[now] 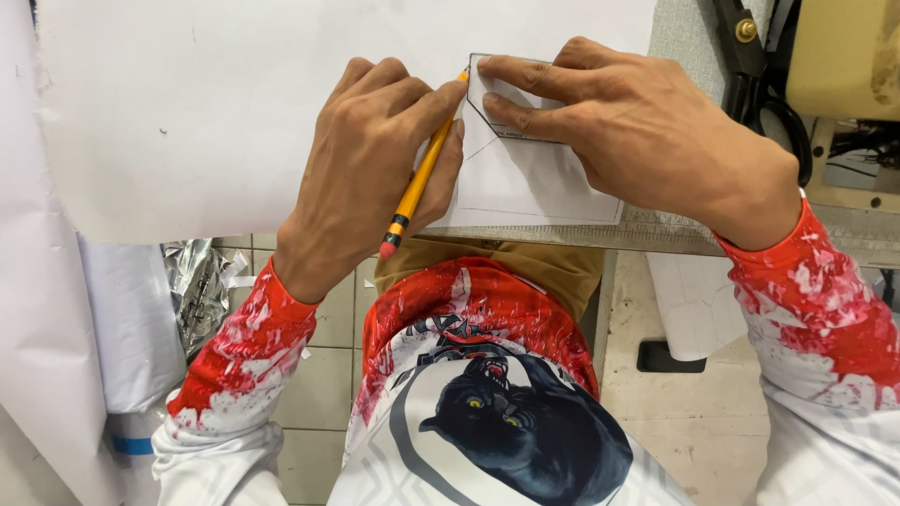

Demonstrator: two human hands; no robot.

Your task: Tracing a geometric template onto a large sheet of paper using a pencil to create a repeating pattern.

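Observation:
My left hand (pixel 370 159) grips a yellow pencil (pixel 419 183) with a pink eraser, its tip touching the edge of a small clear angular template (pixel 497 108). My right hand (pixel 637 131) presses that template flat with its fingers onto a large white sheet of paper (pixel 234 112). Thin pencil lines run across the paper below the template. Both arms wear red-and-white sleeves.
The paper lies on a grey table whose front edge (pixel 675 239) runs under my right wrist. Black scissors (pixel 759 66) and a beige machine (pixel 844 56) sit at the far right. White paper rolls (pixel 122 328) and crumpled foil (pixel 197 290) stand on the tiled floor at left.

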